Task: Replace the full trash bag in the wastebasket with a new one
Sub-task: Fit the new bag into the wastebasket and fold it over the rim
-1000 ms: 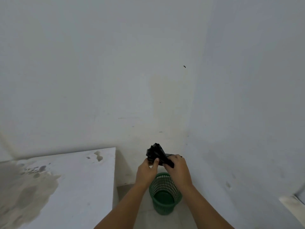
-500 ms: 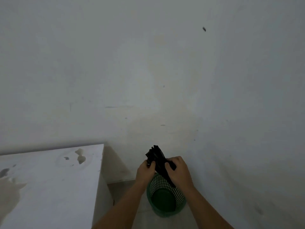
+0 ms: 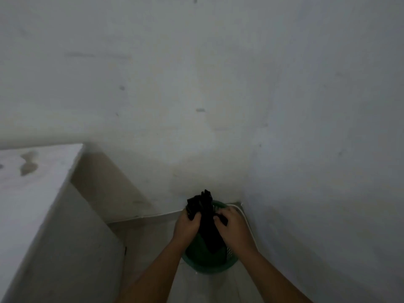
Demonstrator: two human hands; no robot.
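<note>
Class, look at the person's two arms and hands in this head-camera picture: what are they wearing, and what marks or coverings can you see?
Both forearms are bare as far as the picture's bottom edge, with no sleeve in view. The left hand and right hand wear no gloves. No watch, bracelet or ring shows, though the dim, blurred picture could hide small ones.

Two hands in view: one left hand (image 3: 187, 226), one right hand (image 3: 233, 230). Two bare forearms, one behind each hand. One black trash bag (image 3: 204, 212), still folded and bunched, gripped by both hands at once. One green mesh wastebasket (image 3: 209, 262) on the floor, directly beneath that bag. One white table (image 3: 32, 182) at the left edge, with one large dark stain on top and a smaller one at the frame edge. Two walls meeting in one corner. One pale cord (image 3: 246, 217) running down beside the basket.
</note>
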